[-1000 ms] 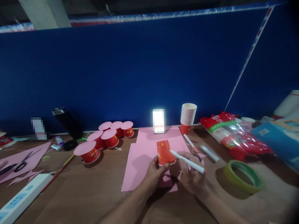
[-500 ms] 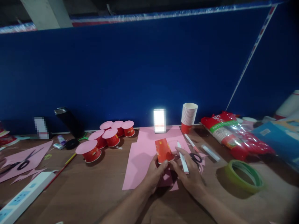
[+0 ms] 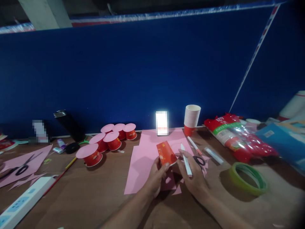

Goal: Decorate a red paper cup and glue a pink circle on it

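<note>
My left hand (image 3: 155,179) is closed around the lower part of a red paper cup (image 3: 166,152), which leans to the left above the pink paper sheets (image 3: 138,165). In my right hand (image 3: 196,178) a white marker pen (image 3: 186,162) slants up with its pointed end away from me. The right fingertips are close to the cup's lower right edge; whether they touch it I cannot tell. Black-handled scissors (image 3: 199,160) lie beside my right hand, partly hidden. A second white pen (image 3: 194,145) rests just behind them.
Several red cups with pink paper discs (image 3: 111,136) stand left of the sheets. A cup stack (image 3: 192,119) and a lit phone (image 3: 162,123) are at the back. To the right are a bag of cups (image 3: 231,133) and a tape roll (image 3: 249,178); a power strip (image 3: 26,200) lies left.
The red cup has tilted further left in my left hand. My right fingers have drawn slightly away from it, still holding the marker pen.
</note>
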`<state>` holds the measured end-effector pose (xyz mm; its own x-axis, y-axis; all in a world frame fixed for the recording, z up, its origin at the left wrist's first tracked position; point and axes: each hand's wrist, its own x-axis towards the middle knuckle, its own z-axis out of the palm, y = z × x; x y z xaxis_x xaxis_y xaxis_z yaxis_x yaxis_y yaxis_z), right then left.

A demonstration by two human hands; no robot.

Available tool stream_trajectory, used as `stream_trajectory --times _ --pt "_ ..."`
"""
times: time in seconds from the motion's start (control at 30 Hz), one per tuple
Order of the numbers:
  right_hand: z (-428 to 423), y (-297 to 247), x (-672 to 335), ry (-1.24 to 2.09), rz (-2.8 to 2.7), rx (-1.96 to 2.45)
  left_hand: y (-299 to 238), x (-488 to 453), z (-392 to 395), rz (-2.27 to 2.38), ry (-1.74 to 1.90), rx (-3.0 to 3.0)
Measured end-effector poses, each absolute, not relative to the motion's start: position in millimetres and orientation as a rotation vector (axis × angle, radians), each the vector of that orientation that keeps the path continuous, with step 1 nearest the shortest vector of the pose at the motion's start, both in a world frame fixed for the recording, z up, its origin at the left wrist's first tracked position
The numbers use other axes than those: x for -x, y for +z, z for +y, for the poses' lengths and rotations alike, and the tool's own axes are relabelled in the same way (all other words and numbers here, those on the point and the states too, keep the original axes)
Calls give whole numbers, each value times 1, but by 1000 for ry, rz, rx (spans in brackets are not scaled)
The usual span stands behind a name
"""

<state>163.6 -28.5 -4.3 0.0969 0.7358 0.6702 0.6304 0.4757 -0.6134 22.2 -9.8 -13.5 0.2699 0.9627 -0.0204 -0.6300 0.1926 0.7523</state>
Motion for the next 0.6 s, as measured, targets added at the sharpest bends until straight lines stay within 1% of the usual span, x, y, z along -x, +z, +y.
stream_trajectory --times 0.17,0.27,0.4,0.6 --pt "-35 -5 -168 90 -1610 1141 -16 -21 -7 584 1153 -760" --pt "-39 0 -169 52 -1695 1061 -19 -21 -5 581 1150 -778" --pt "-41 8 -166 6 -1674 1011 -23 -20 -6 629 1163 -796" --pt "-42 11 -161 79 -1569 1102 -24 -16 -7 620 1110 -859"
